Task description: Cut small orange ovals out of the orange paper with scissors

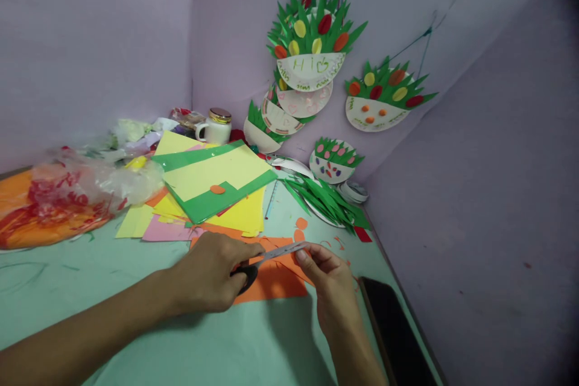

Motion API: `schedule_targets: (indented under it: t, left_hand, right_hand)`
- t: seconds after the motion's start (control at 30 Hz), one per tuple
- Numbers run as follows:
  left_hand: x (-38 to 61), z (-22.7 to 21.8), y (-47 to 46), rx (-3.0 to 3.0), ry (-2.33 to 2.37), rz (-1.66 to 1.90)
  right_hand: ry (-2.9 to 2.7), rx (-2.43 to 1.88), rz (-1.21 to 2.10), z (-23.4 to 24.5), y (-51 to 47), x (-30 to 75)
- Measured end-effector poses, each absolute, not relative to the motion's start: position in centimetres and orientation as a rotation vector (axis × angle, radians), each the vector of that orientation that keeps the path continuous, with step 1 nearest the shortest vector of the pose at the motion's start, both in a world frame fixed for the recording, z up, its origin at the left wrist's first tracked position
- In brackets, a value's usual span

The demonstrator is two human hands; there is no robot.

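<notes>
My left hand [208,274] is wrapped around the black handles of the scissors [277,252], which point across me toward my right hand [328,274]; this grip presumably gives control of the blades. The right thumb and forefinger are drawn narrow at the blade tips; whether they pinch metal, a scrap or nothing, I cannot tell. That position would serve to steady whatever lies at the tips. The orange sheet [275,291] lies directly beneath the scissors on the table [149,338], partly covered by them, and is probably kept there for easy reach. Small orange ovals [299,235] rest just beyond it, apart from the green paper strips [312,196] farther back. The phone [398,338] lies near the right table edge, outside the working area of both hands. Containers: the white mug [219,132] stands upright at the rear with its brown lid [219,113] on, so its contents are hidden. The clear plastic bag [94,187] at left is crumpled, and its contents are indistinct. On the wall, the paper-plate pocket [312,79] marked "Hi" contains green paper leaves [289,24] carrying red, yellow and orange ovals.
</notes>
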State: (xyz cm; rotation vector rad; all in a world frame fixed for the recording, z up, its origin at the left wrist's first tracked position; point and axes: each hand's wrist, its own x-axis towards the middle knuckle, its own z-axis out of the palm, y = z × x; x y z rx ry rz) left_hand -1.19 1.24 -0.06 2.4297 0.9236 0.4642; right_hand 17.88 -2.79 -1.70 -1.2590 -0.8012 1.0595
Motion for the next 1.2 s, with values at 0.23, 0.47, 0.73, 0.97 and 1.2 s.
schedule_targets:
  t: [0.23,0.47,0.73,0.97,1.2]
  left_hand:
    - [-1.29,0.08,1.38,2.46,0.922,0.45]
    - [-1.32,0.59,1.15,2.399,0.905,0.404]
    - [-1.77,0.31,1.67,2.46,0.889,0.381]
    - [-2.02,-0.03,1.88,2.486,0.869,0.355]
    - [-2.1,-0.09,2.08,2.532,0.851,0.329]
  right_hand:
    - [-0.841,-1.252,1.064,-1.84,-2.81,18.06]
    - [-0.835,-1.237,1.087,-1.82,-2.89,18.08]
    - [-0.903,-1.242,1.147,-1.46,-2.86,18.44]
    - [-0.912,-1.255,1.152,-1.32,-2.83,18.44]
    - [-0.92,-1.281,1.163,-1.09,-2.87,18.42]
